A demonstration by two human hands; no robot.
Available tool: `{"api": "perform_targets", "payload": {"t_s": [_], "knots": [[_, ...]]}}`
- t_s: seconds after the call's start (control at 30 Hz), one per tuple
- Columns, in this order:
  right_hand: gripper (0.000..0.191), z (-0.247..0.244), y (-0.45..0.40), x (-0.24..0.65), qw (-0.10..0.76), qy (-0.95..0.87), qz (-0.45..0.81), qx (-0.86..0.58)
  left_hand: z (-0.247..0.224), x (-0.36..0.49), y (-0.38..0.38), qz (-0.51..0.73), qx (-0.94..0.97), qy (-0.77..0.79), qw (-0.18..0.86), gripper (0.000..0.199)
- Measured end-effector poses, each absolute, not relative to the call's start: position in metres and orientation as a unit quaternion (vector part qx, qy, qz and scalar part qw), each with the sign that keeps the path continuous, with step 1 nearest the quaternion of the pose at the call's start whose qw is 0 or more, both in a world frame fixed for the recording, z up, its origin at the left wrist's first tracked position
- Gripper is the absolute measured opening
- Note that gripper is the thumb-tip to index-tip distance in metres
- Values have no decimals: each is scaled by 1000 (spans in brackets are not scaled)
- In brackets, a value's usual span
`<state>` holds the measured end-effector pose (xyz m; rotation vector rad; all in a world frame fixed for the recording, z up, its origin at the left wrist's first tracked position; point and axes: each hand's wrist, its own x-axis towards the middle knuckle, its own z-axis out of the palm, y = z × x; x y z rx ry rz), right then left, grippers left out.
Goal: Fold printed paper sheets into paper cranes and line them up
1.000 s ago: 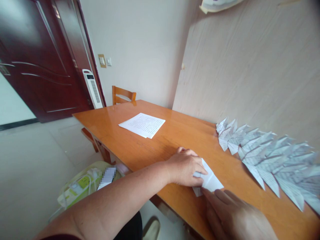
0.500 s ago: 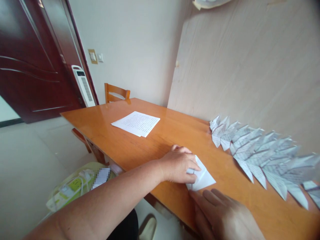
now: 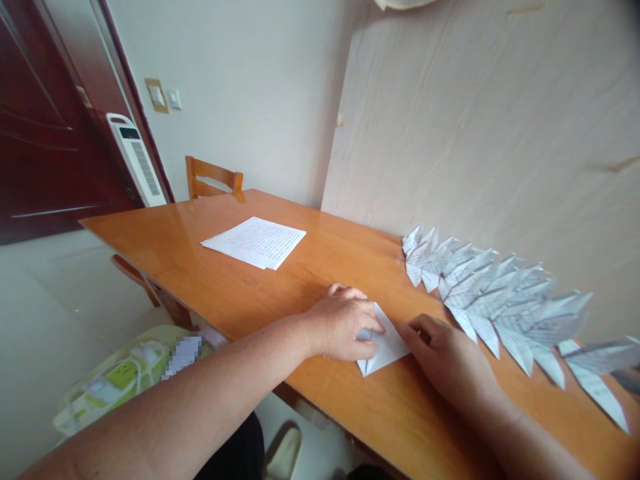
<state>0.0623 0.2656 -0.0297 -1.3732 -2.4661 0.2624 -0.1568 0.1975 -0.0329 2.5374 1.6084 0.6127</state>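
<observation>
A small folded white paper (image 3: 387, 347) lies on the orange wooden table. My left hand (image 3: 345, 323) rests on its left part, fingers spread and pressing it flat against the tabletop. At the paper's right corner is my right hand (image 3: 440, 347), its fingers curled together with the fingertips touching the edge; whether the corner is pinched between them is hard to tell.
A stack of printed sheets (image 3: 257, 241) lies farther back on the table (image 3: 210, 287). Rows of folded paper pieces (image 3: 500, 287) stand along the right side by a wooden board (image 3: 475, 133). A chair (image 3: 213, 177) is behind, and a bag with a power strip (image 3: 120, 380) sits lower left.
My right hand has moved up and away from the paper's near corner to its right corner. My left hand stays on the paper. The whole view has shifted slightly.
</observation>
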Motion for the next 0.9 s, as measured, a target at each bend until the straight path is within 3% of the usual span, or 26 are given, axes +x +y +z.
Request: {"api": "perform_targets", "payload": {"t_s": [0.9], "knots": [[24, -25, 260, 52, 117, -879, 57, -458, -32, -157, 200, 190, 832, 519, 39, 32]]}}
